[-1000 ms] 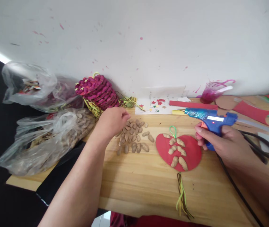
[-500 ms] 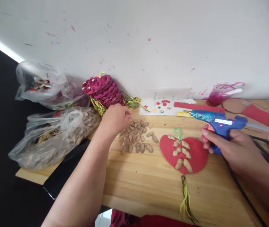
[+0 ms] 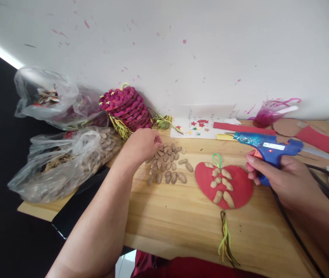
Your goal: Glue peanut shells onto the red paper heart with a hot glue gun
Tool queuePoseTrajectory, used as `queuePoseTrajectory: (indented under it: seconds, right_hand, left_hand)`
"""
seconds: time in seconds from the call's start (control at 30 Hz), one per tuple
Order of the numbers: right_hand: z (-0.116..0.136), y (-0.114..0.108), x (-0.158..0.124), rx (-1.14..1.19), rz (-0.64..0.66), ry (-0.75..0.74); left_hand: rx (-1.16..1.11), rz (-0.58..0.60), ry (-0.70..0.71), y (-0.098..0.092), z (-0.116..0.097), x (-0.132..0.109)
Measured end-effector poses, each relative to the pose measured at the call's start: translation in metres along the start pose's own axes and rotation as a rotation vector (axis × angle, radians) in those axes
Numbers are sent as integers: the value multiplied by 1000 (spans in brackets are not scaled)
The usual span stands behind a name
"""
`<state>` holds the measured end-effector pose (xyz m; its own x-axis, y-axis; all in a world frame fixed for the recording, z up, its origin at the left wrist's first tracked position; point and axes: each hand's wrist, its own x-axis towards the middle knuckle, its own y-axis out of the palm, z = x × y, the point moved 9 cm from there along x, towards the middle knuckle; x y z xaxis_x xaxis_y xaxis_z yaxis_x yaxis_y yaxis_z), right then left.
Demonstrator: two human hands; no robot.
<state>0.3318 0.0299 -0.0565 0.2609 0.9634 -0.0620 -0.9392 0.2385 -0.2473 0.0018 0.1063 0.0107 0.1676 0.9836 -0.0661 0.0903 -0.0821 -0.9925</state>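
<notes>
Wrapped round a blue hot glue gun, my right hand keeps its nozzle pointing left above the table. My left hand hovers at the back edge of a spread of loose peanuts; its fingertips are pinched together, and whatever they hold is hidden. Between my hands lies a red heart-shaped card with a green loop at the top and a yellow, green and brown tassel below. Several peanuts sit on the card, mostly in two columns.
Plastic bags of peanuts stand at the left, beside a dark flat object. A stack of purple decorated pieces leans by the wall. Star stickers on a white sheet, red strips and a stained cup line the back. A black cord trails right.
My left hand has shifted slightly right over the peanuts, its fingers drawn closer together. The whole view has tilted a little; the glue gun stays in my right hand.
</notes>
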Motion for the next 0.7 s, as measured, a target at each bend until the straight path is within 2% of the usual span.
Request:
queuePoseTrajectory:
  seconds: [0.27,0.57,0.7]
  right_hand:
    - [-1,6,0,59,57,40]
    - [1,6,-2,58,52,18]
    - [3,8,-1,49,57,-6]
  left_hand:
    - [-21,140,78,18,-3,1]
    - [44,190,76,27,-1,5]
    - [100,206,55,25,1,7]
